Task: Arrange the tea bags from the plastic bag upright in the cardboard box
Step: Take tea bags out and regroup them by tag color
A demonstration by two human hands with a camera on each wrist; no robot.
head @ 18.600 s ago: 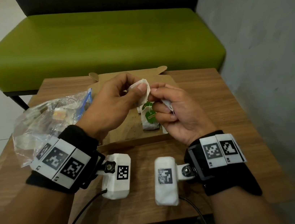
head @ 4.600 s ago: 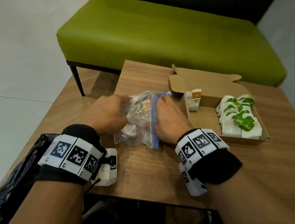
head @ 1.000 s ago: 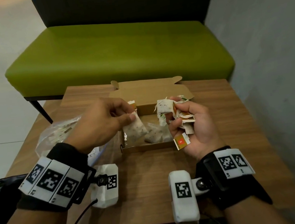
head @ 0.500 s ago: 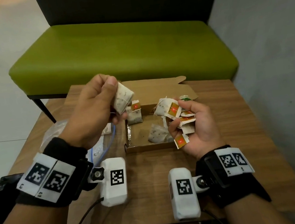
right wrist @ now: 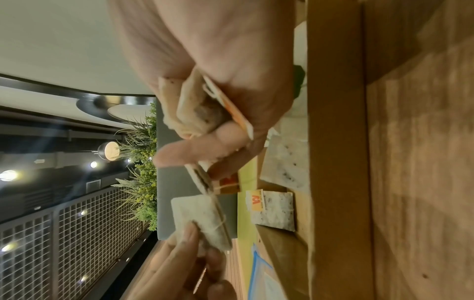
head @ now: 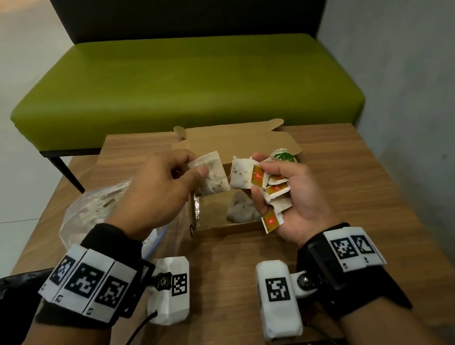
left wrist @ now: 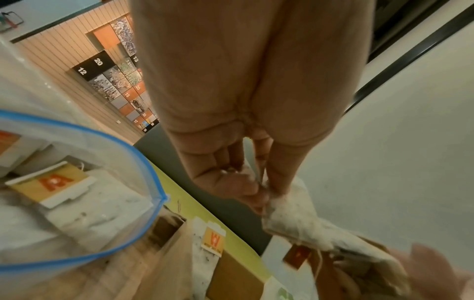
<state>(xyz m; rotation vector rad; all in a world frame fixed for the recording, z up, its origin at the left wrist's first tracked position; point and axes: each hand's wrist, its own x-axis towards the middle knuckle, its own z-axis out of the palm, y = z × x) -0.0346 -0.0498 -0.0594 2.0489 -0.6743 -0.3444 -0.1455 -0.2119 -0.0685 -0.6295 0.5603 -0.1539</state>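
One plastic bag (head: 94, 208) lies at the table's (head: 357, 212) left, several tea bags inside it. Beside it the left hand (head: 159, 193) pinches one tea bag (head: 213, 174) above the one open cardboard box (head: 233, 142). One loose bag (head: 239, 210) lies flat inside. The right hand (head: 290, 192) curls round a bunch of tea bags (head: 269, 187), count unclear. A green bench (head: 179, 85) stands behind.
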